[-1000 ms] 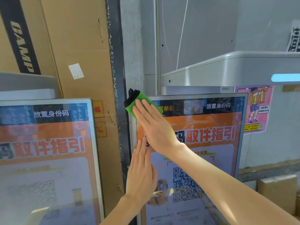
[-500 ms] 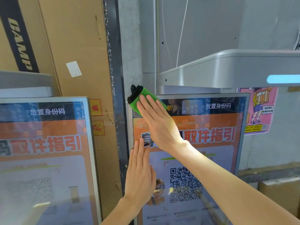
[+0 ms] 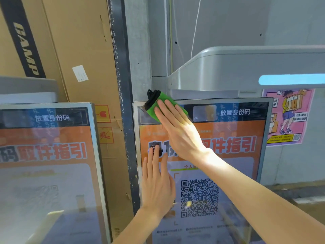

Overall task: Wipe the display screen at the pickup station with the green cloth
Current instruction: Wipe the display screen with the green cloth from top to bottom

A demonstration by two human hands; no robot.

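Hidden: much of the cloth [image 3: 151,110] lies under the right hand's fingers; that hand also covers part of the orange heading. Both displays run off the bottom edge.
Counts: two displays, namely the screen [image 3: 232,155] and the left screen [image 3: 44,164]; one cloth; two hands; one poster [image 3: 288,117].
Cloth: green with a black edge, at the screen's top left corner.
Right hand [image 3: 177,131]: flat, fingers straight, pressing the cloth to the glass.
Left hand [image 3: 158,184]: flat, fingers straight, on the same screen below the cloth.

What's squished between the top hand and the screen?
The green cloth, which has a black edge. The right hand presses it with flat fingers against the top left corner of the display screen, as the head view shows.
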